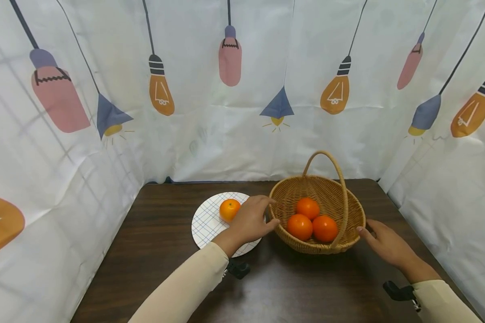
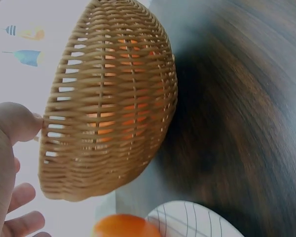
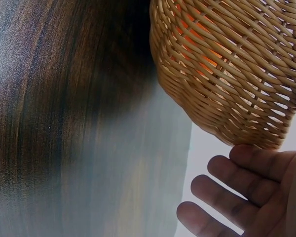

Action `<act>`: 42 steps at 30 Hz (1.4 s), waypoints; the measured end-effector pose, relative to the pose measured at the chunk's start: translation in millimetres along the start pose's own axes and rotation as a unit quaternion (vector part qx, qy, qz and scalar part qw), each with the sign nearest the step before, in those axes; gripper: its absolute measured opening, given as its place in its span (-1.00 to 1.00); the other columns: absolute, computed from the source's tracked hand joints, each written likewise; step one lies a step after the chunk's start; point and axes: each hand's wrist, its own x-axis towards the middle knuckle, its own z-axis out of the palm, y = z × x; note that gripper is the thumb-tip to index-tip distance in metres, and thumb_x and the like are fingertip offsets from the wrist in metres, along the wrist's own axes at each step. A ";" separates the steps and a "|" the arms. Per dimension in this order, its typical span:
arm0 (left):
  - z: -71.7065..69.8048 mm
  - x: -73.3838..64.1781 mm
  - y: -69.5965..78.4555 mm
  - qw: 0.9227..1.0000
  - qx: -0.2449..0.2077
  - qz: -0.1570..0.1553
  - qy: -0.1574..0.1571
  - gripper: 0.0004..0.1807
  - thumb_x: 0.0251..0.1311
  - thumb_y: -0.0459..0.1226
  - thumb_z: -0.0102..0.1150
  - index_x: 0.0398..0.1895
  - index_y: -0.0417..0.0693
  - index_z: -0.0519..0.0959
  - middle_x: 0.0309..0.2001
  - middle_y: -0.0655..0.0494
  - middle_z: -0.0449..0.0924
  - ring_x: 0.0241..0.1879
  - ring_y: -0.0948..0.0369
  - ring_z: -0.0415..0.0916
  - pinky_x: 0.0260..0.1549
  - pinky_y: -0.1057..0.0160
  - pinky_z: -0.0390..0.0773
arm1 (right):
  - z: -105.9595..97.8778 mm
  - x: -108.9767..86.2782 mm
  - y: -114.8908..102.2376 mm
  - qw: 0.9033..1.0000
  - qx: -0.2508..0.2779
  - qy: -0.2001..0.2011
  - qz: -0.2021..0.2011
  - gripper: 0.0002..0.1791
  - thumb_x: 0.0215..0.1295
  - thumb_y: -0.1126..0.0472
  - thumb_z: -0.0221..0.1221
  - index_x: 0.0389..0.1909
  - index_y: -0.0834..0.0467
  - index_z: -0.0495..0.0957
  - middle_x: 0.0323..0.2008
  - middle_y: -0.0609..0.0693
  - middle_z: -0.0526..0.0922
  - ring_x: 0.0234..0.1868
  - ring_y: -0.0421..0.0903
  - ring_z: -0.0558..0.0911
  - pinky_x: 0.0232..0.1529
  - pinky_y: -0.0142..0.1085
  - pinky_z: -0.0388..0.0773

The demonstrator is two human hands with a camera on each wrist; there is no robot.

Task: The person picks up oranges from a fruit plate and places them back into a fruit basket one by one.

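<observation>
Tan wicker forms a basket (image 1: 307, 246) with an arched handle, at the far right of a dark wooden table (image 1: 299, 291); three red-orange fruits (image 1: 300, 227) lie together inside it; the left hand (image 1: 250, 219) touches its left rim with the thumb, other fingers loose; the right hand (image 1: 389, 242), well apart from the left, touches its right end with fingers extended; farther left, one orange (image 1: 229, 210) sits on a white checked plate (image 1: 205, 224), partly hidden by the left hand.

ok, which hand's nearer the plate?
Left. In the head view, the left hand overlaps the right side of the plate; the right hand is beyond the basket, at its right rim.
</observation>
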 end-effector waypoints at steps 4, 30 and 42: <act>-2.6 -3.3 -8.9 1.000 -0.016 -0.004 0.003 -0.44 0.27 0.00 0.34 0.27 -0.02 0.56 0.26 0.08 0.52 0.32 0.03 0.36 0.36 0.01 0.28 | -0.5 1.1 -0.7 1.000 -0.002 -0.002 0.002 -0.33 0.63 -0.08 -0.08 0.38 0.45 0.34 0.26 0.51 0.43 0.21 0.46 0.48 0.09 0.37 0.40; -15.1 -29.6 -75.7 0.993 0.021 -0.095 0.061 -0.29 0.11 -0.09 0.46 0.33 -0.13 0.49 0.19 -0.05 0.60 0.20 -0.05 0.49 0.22 -0.04 0.44 | -0.9 -0.4 -1.3 1.000 0.002 -0.006 0.009 -0.30 0.64 -0.10 -0.09 0.40 0.45 0.30 0.28 0.52 0.40 0.21 0.47 0.47 0.07 0.37 0.42; -16.7 -37.7 -96.7 0.989 0.014 -0.135 0.062 -0.28 0.10 -0.02 0.49 0.29 -0.14 0.51 0.28 -0.10 0.50 0.25 -0.11 0.43 0.24 -0.09 0.40 | 0.4 -0.6 3.0 1.000 0.002 -0.002 0.005 -0.32 0.63 -0.09 -0.08 0.40 0.43 0.31 0.28 0.50 0.41 0.20 0.44 0.48 0.06 0.35 0.44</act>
